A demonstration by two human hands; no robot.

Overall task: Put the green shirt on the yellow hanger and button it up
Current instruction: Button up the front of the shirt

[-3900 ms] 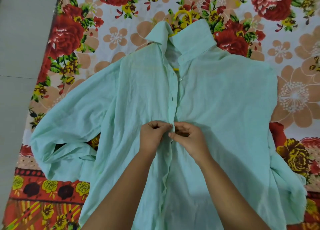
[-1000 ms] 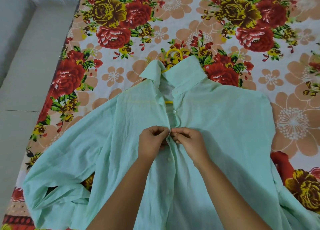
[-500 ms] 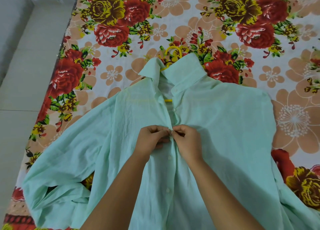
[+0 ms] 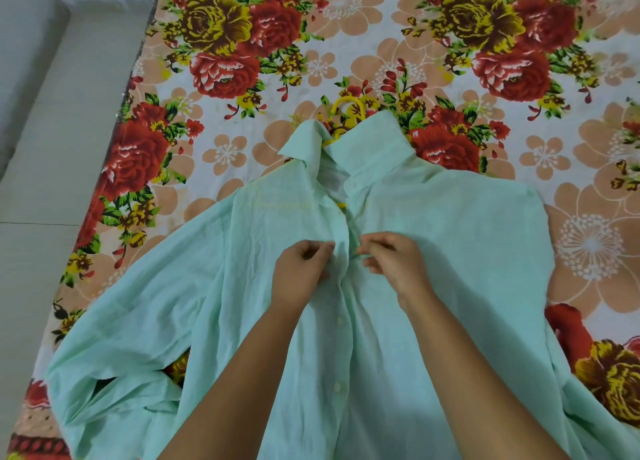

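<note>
The pale green shirt (image 4: 433, 252) lies front-up on a floral bedsheet, collar away from me. The yellow hanger (image 4: 346, 105) is inside it; only its hook above the collar and a short yellow piece at the open neck show. My left hand (image 4: 301, 269) pinches the left edge of the placket at chest height. My right hand (image 4: 394, 262) pinches the right edge, a few centimetres from the left hand. Buttons below my hands look closed. The collar button (image 4: 354, 184) hangs undone.
The floral bedsheet (image 4: 346, 44) covers the mattress around the shirt. Its left edge borders a grey tiled floor (image 4: 52, 148). The shirt's left sleeve (image 4: 121, 383) is bunched near the sheet's lower left corner.
My hands moved up the placket from a lower button to chest height. In the last half second they drew slightly apart.
</note>
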